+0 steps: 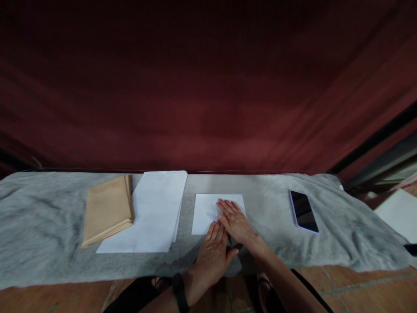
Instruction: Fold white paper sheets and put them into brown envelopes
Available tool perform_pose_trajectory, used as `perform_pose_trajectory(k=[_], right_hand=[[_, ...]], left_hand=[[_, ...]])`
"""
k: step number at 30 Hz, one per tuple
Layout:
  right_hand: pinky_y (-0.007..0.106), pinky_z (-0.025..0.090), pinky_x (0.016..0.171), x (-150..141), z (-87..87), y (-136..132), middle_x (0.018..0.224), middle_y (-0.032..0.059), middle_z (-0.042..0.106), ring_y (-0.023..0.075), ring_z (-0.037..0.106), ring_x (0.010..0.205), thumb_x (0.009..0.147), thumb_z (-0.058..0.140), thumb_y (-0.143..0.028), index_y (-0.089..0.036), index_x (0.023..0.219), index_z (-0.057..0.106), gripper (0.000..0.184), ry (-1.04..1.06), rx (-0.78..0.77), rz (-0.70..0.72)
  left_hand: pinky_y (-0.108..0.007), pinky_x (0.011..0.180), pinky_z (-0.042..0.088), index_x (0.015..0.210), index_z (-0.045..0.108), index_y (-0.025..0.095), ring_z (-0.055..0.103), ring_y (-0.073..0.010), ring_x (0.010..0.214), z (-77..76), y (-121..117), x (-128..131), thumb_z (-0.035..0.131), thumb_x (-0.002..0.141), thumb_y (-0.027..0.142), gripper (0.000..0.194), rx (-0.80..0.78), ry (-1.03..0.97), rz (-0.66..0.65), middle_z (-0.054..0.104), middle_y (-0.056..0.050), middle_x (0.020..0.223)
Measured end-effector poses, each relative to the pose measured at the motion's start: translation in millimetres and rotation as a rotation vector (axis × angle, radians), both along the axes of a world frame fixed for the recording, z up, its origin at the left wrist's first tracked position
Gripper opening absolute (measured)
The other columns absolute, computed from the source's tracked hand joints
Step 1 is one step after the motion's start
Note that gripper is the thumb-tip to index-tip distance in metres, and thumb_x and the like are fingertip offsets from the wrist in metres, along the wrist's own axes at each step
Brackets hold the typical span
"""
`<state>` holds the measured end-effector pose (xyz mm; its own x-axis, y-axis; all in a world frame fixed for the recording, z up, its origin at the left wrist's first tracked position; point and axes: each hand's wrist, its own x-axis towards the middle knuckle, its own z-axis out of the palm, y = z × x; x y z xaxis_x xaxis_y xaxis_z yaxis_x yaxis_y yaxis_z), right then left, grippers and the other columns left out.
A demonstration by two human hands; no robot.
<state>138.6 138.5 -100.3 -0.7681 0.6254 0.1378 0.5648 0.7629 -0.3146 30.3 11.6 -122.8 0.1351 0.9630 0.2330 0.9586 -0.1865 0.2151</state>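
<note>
A folded sheet of white paper [205, 208] lies on the grey cloth in front of me. My right hand [236, 221] rests flat on its right part, fingers stretched out. Just below and to the left, my left hand [213, 252] reaches the paper's lower edge with extended fingertips, its thumb held apart. The two hands touch or overlap near the fingertips, and between them they cover the sheet's lower right part. Neither hand grips anything. A dark band circles my left wrist.
On the left lies a stack of white paper sheets [156, 208], with a pile of brown envelopes [107, 208] overlapping it. A phone [303, 211] rests at the right on the grey cloth [270, 191]. A dark red curtain [208, 108] hangs behind; tiled floor [81, 298] shows in front.
</note>
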Motion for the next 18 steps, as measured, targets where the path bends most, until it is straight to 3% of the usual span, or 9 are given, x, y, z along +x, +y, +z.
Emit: perform_pose_trajectory(k=[12, 18], right_hand=[[0.045, 0.024, 0.125, -8, -9.6, 10, 0.162, 0.0048, 0.033, 0.0223, 0.032, 0.15, 0.108, 0.026, -0.041, -0.018, 0.154, 0.039, 0.053, -0.039, 0.031, -0.054], [0.045, 0.024, 0.125, -7, -11.7, 10, 0.162, 0.0048, 0.032, 0.0216, 0.031, 0.15, 0.108, 0.027, -0.036, -0.019, 0.155, 0.037, 0.051, -0.052, 0.063, -0.052]], left_hand=[[-0.052, 0.116, 0.037, 0.152, 0.039, 0.01, 0.04, -0.0322, 0.145, 21.8, -30, 17, 0.042, 0.098, 0.06, 0.074, -0.018, -0.006, -0.046, 0.048, -0.019, 0.152], [-0.046, 0.115, 0.042, 0.141, 0.052, 0.012, 0.053, -0.0249, 0.135, 39.8, -23, 8, 0.035, 0.103, 0.033, 0.047, -0.003, -0.053, -0.052, 0.058, -0.014, 0.144]])
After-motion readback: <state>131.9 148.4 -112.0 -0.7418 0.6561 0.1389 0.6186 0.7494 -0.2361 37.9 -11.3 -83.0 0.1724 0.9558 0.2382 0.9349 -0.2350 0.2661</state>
